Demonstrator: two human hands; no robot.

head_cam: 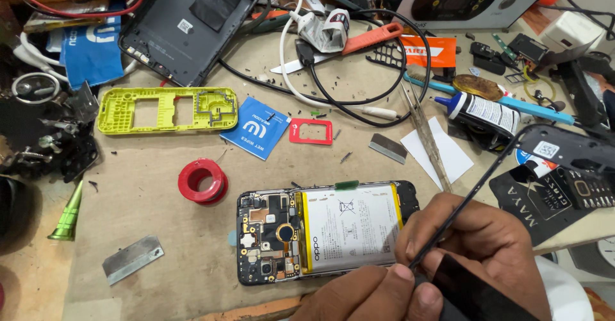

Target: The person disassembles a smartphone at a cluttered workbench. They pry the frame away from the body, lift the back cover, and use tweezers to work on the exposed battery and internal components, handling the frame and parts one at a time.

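An opened black smartphone [272,234] lies flat on the bench, its circuit board at the left and its white, yellow-edged battery [349,228] exposed. My right hand [487,231] rests at the phone's right end, fingers closed round a thin black frame piece [558,149] that rises up to the right and carries a white sticker. My left hand [365,295] comes in from the bottom edge, with the thumb pinching the lower end of the same piece, where a flat black part shows. The phone's right end is hidden by the hands.
A yellow-green phone frame [163,109], red wire spool [202,181], blue wipe sachet [256,127] and red card frame [311,131] lie behind the phone. Metal blades [132,258], tweezers [426,138], a glue bottle [483,113], cables and a black back cover [192,20] crowd the bench.
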